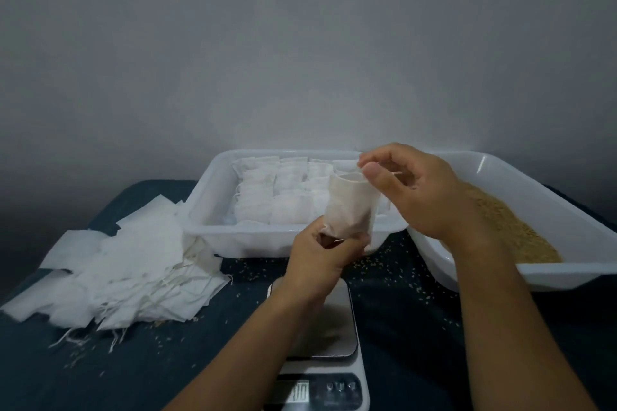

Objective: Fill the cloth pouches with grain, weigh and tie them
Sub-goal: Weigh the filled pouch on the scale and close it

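A small off-white cloth pouch (350, 207) stands upright in the air above the table, its mouth open at the top and dark grain showing through its lower part. My left hand (320, 253) grips the pouch round its bottom. My right hand (410, 187) pinches the pouch's rim and drawstring at the top. Under my left forearm sits a kitchen scale (337, 337) with a steel platform and a lit display. At the right, a white tray (534, 183) holds loose brown grain (521, 237).
A white tub (213, 230) behind the pouch holds several filled white pouches in rows. A pile of flat empty pouches (133, 270) with loose strings lies at the left. Scattered grains dot the dark blue tabletop (407, 310). A grey wall stands behind.
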Demonstrator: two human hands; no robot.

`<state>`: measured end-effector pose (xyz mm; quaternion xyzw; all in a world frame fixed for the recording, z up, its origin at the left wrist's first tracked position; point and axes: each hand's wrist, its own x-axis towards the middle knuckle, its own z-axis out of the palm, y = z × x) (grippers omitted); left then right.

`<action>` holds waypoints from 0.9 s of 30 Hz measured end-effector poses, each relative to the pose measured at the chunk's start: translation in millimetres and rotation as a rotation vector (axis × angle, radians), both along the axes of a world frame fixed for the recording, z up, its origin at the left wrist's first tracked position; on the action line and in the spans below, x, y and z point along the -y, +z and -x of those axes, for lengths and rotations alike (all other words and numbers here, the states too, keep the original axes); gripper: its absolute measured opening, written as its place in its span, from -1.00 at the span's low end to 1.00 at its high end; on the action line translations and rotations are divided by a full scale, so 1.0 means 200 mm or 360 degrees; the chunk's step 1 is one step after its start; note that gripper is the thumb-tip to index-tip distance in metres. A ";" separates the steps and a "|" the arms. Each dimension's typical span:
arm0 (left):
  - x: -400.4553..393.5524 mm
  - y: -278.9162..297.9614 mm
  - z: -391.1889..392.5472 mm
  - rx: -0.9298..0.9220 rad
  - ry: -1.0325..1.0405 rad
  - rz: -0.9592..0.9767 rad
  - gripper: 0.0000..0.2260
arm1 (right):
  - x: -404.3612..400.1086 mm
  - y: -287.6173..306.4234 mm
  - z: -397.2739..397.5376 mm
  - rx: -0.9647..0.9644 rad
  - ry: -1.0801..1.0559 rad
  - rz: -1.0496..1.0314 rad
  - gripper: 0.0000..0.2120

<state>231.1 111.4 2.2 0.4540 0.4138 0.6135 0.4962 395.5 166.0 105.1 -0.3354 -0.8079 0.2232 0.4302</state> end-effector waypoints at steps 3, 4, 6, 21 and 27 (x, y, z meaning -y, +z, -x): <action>0.04 -0.03 0.05 0.0117 0.0092 -0.0002 -0.77 | 0.02 -0.02 0.03 -0.0025 0.0061 0.0056 -0.71; 0.05 -0.03 0.06 0.0141 0.0124 -0.0003 -0.76 | 0.02 -0.03 0.05 0.0022 0.0098 0.0090 -0.71; 0.07 -0.03 0.08 0.0180 0.0173 0.0007 -0.72 | 0.02 -0.06 0.07 0.0091 0.0144 0.0191 -0.65; 0.13 0.01 0.22 0.0263 0.0039 -0.0002 -0.72 | 0.08 -0.22 0.22 -0.0044 0.0062 0.0185 -0.90; 0.13 0.02 0.22 0.0190 0.0125 -0.0002 -0.83 | 0.08 -0.27 0.22 -0.0070 0.0085 0.0239 -0.95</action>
